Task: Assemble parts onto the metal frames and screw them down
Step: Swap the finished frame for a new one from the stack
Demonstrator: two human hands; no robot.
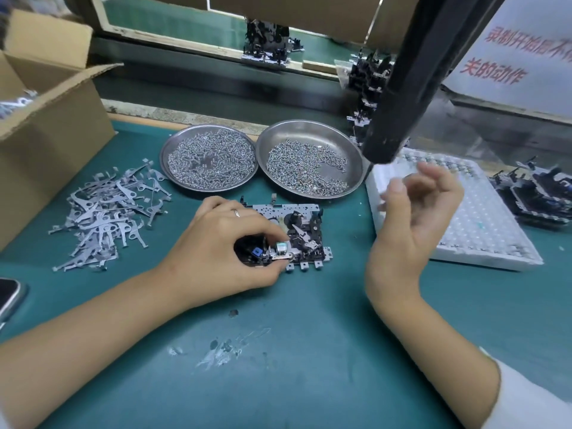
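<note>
Head view. The metal frame (288, 233), a perforated plate already carrying black plastic and small steel parts, lies flat on the green bench mat (309, 351), just in front of the two screw dishes. The left hand (223, 246) rests on the frame's left portion, fingertips pinching a small silver block part (281, 247) at the lower edge beside a blue component; the part appears to be held in position for fastening. The right hand (414, 218) is raised above the mat, fingers loosely curled and holding nothing, directly below the black barrel of the suspended screwdriver (399, 97).

Judgement: the step in hand is seating a part on the frame, with screwing down not yet done. The next move calls for the right hand to take the screwdriver, pick up a screw from the right dish (309, 162), and drive it while the left hand keeps the part aligned.

The left dish (209, 159) is filled with screws. A loose heap of stamped metal levers (108, 209) lies left of the frame, near an open carton (46, 125). A white foam tray (464, 218) sits to the right, with finished assemblies (538, 196) beyond it.
</note>
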